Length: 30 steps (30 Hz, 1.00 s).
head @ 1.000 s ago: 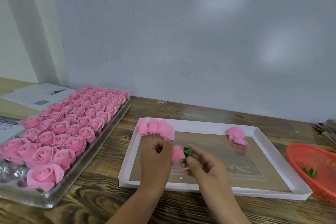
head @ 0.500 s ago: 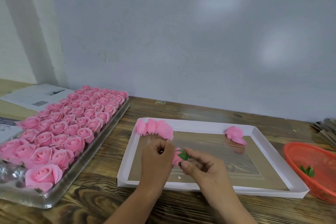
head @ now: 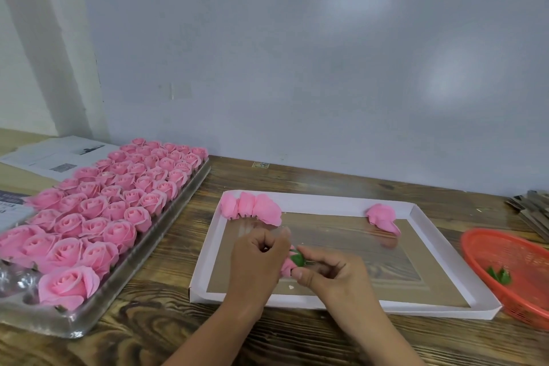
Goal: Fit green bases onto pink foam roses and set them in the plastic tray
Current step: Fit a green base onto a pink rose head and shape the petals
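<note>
Over the white cardboard box lid (head: 208, 246), my left hand (head: 258, 258) curls round a pink foam rose (head: 286, 267), mostly hidden behind its fingers. My right hand (head: 329, 273) pinches a green base (head: 297, 258) against the rose's end. A clear plastic tray (head: 166, 226) at the left holds several rows of finished pink roses (head: 98, 205). Three loose roses (head: 252, 208) lie in the lid's far left corner, and another loose rose (head: 383, 217) lies at its far right.
An orange mesh basket (head: 511, 246) at the right edge holds a few green bases (head: 500, 275). Papers (head: 56, 154) lie beyond the tray at the far left. A stack of flat card pieces (head: 531, 208) sits at the far right. A grey wall board backs the wooden table (head: 154, 324).
My hands have drawn closer together; the green base now sits tight against the rose's end, with more of the rose hidden behind my left hand's fingers.
</note>
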Each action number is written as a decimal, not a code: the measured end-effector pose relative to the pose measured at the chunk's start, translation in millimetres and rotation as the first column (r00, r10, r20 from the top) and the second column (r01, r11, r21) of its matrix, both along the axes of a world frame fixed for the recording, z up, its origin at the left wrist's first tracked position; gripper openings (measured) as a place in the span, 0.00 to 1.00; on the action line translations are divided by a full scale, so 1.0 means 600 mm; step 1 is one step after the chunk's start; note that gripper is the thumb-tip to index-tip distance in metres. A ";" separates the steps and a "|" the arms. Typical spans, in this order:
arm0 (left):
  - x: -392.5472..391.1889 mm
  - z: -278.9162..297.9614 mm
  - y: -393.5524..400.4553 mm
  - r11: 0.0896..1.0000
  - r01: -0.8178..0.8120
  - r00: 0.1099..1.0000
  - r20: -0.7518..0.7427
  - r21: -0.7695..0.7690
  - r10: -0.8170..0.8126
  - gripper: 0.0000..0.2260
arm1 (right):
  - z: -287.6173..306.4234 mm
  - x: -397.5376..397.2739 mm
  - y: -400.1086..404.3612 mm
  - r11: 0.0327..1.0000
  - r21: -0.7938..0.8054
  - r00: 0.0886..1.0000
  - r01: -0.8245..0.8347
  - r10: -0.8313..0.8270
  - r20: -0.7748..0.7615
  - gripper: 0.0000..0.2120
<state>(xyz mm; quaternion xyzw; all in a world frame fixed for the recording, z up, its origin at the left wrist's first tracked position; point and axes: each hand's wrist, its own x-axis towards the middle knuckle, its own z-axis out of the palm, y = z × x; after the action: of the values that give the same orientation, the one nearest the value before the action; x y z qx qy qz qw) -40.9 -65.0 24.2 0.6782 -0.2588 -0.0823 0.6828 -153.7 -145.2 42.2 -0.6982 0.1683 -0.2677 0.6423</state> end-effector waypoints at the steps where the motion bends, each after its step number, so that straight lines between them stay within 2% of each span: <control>1: -0.001 0.001 -0.001 1.000 0.009 1.000 -0.019 -0.001 -0.009 0.20 | 0.001 -0.001 -0.001 1.000 -0.017 1.000 -0.001 0.001 -0.008 0.13; 5: -0.007 0.012 -0.003 0.986 0.144 0.982 -0.115 -0.086 -0.153 0.18 | 0.000 -0.004 -0.008 0.997 -0.060 0.999 0.039 -0.037 0.027 0.17; 9: -0.007 0.017 0.003 0.954 0.280 0.955 -0.066 -0.106 -0.288 0.04 | 0.002 -0.005 -0.016 0.993 0.015 0.990 0.120 -0.121 0.077 0.16; 12: -0.001 0.017 0.008 0.941 0.322 0.943 -0.048 -0.106 -0.329 0.07 | 0.003 -0.006 -0.020 0.990 -0.038 0.989 0.134 -0.132 0.066 0.16; 20: 0.001 0.018 0.011 0.942 0.334 0.942 -0.023 -0.048 -0.335 0.06 | -0.008 -0.009 -0.029 0.988 -0.068 0.991 0.136 -0.136 0.005 0.14; 23: 0.003 0.021 0.015 0.941 0.337 0.941 0.008 -0.036 -0.337 0.10 | -0.002 -0.012 -0.035 0.996 0.018 0.996 0.093 -0.093 -0.004 0.20; 25: 0.004 0.023 0.017 0.943 0.333 0.943 0.016 -0.018 -0.333 0.18 | 0.006 -0.021 -0.041 0.993 0.116 0.999 -0.030 0.034 -0.037 0.23; 27: 0.005 0.024 0.019 0.932 0.362 0.932 0.006 -0.030 -0.362 0.24 | 0.012 -0.031 -0.047 0.961 0.229 0.983 -0.155 0.172 -0.058 0.21; 30: 0.002 0.025 0.023 0.906 0.416 0.909 0.031 -0.075 -0.415 0.27 | 0.011 -0.036 -0.051 0.918 0.330 0.969 -0.218 0.245 -0.042 0.17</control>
<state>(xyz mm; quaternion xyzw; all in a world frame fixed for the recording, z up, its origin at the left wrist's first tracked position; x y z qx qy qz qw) -39.4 -51.4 39.4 0.5806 -0.4052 -0.2104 0.6742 -175.3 -176.0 49.0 -0.6089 0.1526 -0.1297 0.7676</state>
